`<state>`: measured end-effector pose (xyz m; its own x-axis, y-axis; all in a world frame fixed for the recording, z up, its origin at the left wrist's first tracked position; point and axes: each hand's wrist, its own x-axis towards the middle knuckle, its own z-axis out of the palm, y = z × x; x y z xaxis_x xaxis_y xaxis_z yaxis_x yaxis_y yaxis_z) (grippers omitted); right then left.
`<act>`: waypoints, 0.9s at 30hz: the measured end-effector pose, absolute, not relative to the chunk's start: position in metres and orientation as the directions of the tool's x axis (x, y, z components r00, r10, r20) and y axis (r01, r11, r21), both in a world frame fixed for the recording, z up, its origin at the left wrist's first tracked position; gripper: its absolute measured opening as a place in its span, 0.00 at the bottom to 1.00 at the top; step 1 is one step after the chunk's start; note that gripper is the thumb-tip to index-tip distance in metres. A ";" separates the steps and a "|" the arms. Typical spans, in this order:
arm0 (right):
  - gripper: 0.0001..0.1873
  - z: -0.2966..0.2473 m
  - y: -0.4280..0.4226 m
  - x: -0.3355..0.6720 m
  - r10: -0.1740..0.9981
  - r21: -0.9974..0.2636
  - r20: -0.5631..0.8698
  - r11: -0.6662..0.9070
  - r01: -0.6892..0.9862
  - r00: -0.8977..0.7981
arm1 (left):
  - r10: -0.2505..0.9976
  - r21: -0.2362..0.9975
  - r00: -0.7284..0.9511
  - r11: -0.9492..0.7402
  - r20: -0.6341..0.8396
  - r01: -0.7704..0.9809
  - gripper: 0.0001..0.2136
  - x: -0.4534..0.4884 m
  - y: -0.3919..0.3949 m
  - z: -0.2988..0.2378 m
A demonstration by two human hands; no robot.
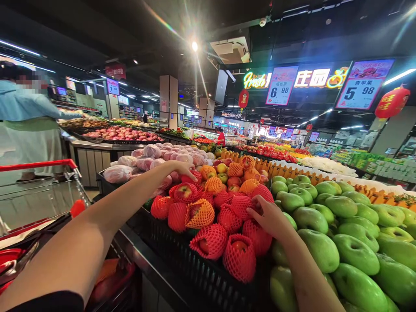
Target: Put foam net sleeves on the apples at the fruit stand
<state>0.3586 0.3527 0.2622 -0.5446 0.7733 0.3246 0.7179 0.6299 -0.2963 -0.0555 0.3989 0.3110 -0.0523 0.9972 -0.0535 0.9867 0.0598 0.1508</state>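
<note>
My left hand (182,168) reaches over the far left of a fruit display, fingers stretched out at a red-netted apple (187,177). Its palm side is hidden, and I see no fruit lifted in it. My right hand (267,213) rests at the right side of the same pile, its fingers apart and touching the red foam net of an apple (241,205). Around both hands lie several apples in red nets and others in orange nets (200,212). A black slatted crate (198,265) holds them.
Green apples (316,247) fill the right side. Plastic-wrapped fruit (121,173) lies at the left. A shopping cart (39,164) with a red handle stands close on my left. Beyond it a person in light blue (29,104) stands at another produce counter. Price signs (364,84) hang above.
</note>
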 end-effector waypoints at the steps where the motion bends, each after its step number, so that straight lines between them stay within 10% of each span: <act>1: 0.11 0.262 0.353 0.359 0.771 -0.300 0.325 0.634 0.713 -0.548 | 0.995 0.126 -0.069 0.078 -0.076 0.989 0.38 -0.050 0.396 0.315; 7: 0.12 0.261 0.356 0.360 0.776 -0.292 0.318 0.627 0.723 -0.544 | 0.970 -0.043 0.047 -0.038 0.240 0.998 0.36 0.015 0.383 0.319; 12: 0.11 0.259 0.359 0.361 0.756 -0.291 0.333 0.651 0.701 -0.563 | 0.986 -0.054 0.145 -0.141 0.087 0.989 0.40 0.059 0.384 0.293; 18: 0.12 0.261 0.355 0.360 0.761 -0.259 0.325 0.642 0.721 -0.561 | 0.916 0.015 0.229 -0.247 0.328 0.969 0.34 0.063 0.366 0.294; 23: 0.12 0.260 0.357 0.360 0.761 -0.261 0.337 0.642 0.721 -0.555 | 0.873 0.245 0.485 -0.481 0.046 0.842 0.32 0.073 0.339 0.289; 27: 0.11 0.258 0.361 0.361 0.753 -0.275 0.342 0.652 0.706 -0.562 | 0.915 0.203 0.402 -0.397 0.014 0.895 0.40 0.082 0.332 0.275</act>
